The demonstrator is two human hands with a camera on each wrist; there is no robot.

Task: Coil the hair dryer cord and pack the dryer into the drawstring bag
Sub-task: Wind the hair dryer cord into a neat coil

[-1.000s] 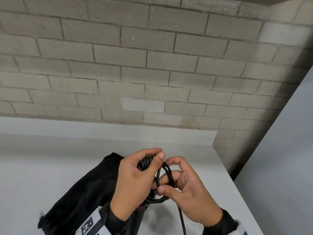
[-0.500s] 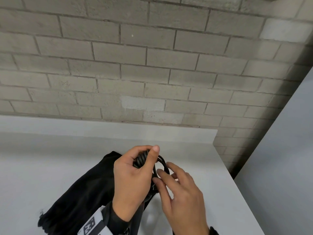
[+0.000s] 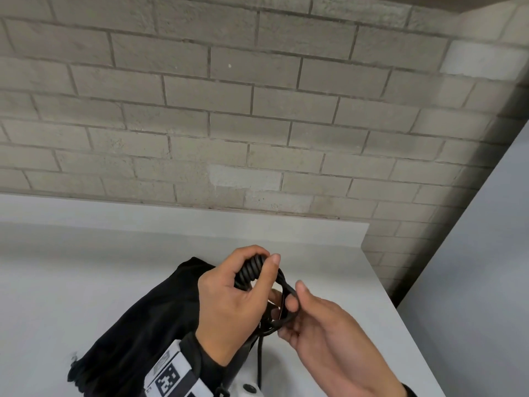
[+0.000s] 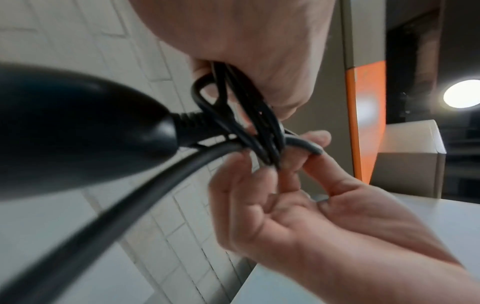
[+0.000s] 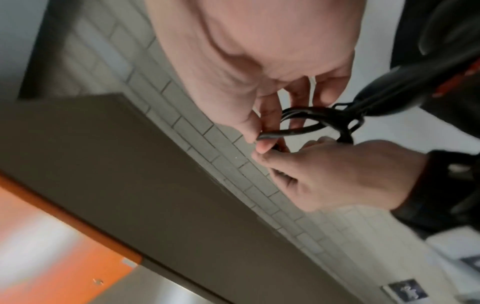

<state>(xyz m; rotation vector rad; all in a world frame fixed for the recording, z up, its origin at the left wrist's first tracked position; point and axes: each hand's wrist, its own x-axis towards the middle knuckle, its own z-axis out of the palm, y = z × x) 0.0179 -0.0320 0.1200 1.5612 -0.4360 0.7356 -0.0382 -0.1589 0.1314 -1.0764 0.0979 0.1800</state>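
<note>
My left hand point(image 3: 264, 260) grips a bundle of black cord loops point(image 3: 250, 272) above the table, thumb pressed over the top. Just to its right, my right hand point(image 3: 296, 296) lies palm up and pinches one strand of the cord point(image 3: 287, 290) between thumb and fingers. In the left wrist view the dryer's black handle end point(image 4: 78, 123) hangs below the coil point(image 4: 259, 123), with a loose length of cord point(image 4: 130, 195) running past it. The black drawstring bag point(image 3: 137, 325) lies flat on the table under my left wrist. The dryer's body is mostly hidden.
The white table point(image 3: 86, 282) ends at a brick wall point(image 3: 257, 124) behind, and its right edge point(image 3: 400, 325) drops off beside a grey panel point(image 3: 486, 282). A small white object point(image 3: 246, 389) shows at the bottom edge.
Half a second ago my right hand had let go with fingers stretched over the loops. Now it has turned palm up and pinches a strand. My left hand kept its grip.
</note>
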